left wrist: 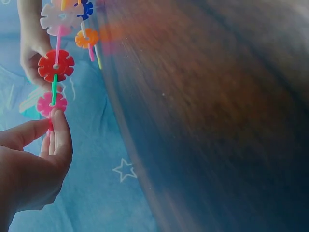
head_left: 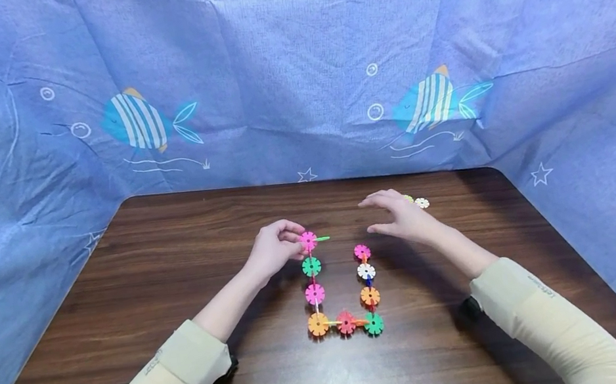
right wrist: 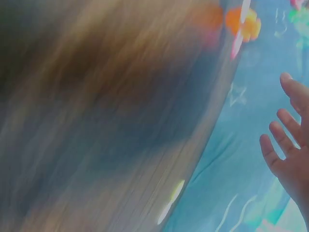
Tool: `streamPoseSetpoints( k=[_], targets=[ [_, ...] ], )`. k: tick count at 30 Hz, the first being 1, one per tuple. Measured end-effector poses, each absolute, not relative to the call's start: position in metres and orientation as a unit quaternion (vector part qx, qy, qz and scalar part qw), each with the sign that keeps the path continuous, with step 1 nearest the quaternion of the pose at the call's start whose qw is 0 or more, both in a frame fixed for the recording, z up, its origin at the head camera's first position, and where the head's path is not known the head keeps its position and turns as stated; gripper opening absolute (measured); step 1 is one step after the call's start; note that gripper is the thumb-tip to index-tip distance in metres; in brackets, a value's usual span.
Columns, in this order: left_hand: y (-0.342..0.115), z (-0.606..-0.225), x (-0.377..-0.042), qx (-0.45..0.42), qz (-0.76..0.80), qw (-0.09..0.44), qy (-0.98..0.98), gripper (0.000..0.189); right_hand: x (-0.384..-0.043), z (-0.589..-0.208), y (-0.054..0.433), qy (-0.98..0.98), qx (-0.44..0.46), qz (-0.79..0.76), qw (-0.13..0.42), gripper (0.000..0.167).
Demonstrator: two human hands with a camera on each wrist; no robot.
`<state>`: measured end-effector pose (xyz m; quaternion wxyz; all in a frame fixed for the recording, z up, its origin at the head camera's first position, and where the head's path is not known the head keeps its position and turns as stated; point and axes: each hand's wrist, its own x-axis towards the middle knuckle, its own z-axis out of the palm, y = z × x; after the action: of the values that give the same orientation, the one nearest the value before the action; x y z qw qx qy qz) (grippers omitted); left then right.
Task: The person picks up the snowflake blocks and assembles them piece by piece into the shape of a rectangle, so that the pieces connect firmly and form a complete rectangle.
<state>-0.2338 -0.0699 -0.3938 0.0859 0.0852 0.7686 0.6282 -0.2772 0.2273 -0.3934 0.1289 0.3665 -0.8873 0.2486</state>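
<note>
A U-shaped chain of slotted plastic flower discs lies on the wooden table, with a green disc (head_left: 311,266), an orange disc (head_left: 318,324) and a white disc (head_left: 366,271) among its links. At the chain's far left end, my left hand (head_left: 275,250) pinches a pink disc (head_left: 308,240), from which a green disc seen edge-on (head_left: 322,238) sticks out to the right. Thumb and fingertips of that hand (left wrist: 41,164) meet at the chain in the left wrist view. Beyond the chain's right end, my right hand (head_left: 404,219) hovers with parted fingers, holding nothing.
Just behind the right hand lie a loose white disc (head_left: 422,203) and a yellowish disc (head_left: 408,198), the latter partly hidden. The brown wooden table (head_left: 199,221) ends against a blue curtain (head_left: 287,55) printed with fish.
</note>
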Motion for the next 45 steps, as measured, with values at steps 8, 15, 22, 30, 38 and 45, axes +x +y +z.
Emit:
streamPoseSetpoints(
  k=[8,15,22,30,38,45],
  targets=[
    [-0.074,-0.395,-0.232,0.091,0.637,0.087,0.76,0.025,-0.299,-0.406,0.269,-0.904,0.334,0.234,0.131,0.052],
    [-0.079,-0.397,-0.232,0.092,0.637,0.099,0.759,0.025,-0.315,-0.417,0.296,-0.926,0.281,0.223,0.114,0.053],
    [-0.08,-0.397,-0.232,0.094,0.636,0.111,0.758,0.026,-0.328,-0.425,0.315,-0.942,0.254,0.205,0.083,0.052],
    [-0.08,-0.4,-0.234,0.097,0.633,0.119,0.759,0.026,-0.336,-0.43,0.324,-0.972,0.176,0.155,0.025,0.046],
    [-0.079,-0.399,-0.236,0.09,0.633,0.127,0.758,0.026,-0.342,-0.432,0.325,-0.979,0.149,0.141,0.004,0.037],
    [-0.08,-0.4,-0.237,0.089,0.629,0.127,0.762,0.025,-0.345,-0.432,0.32,-0.974,0.161,0.157,0.008,0.029]
  ],
)
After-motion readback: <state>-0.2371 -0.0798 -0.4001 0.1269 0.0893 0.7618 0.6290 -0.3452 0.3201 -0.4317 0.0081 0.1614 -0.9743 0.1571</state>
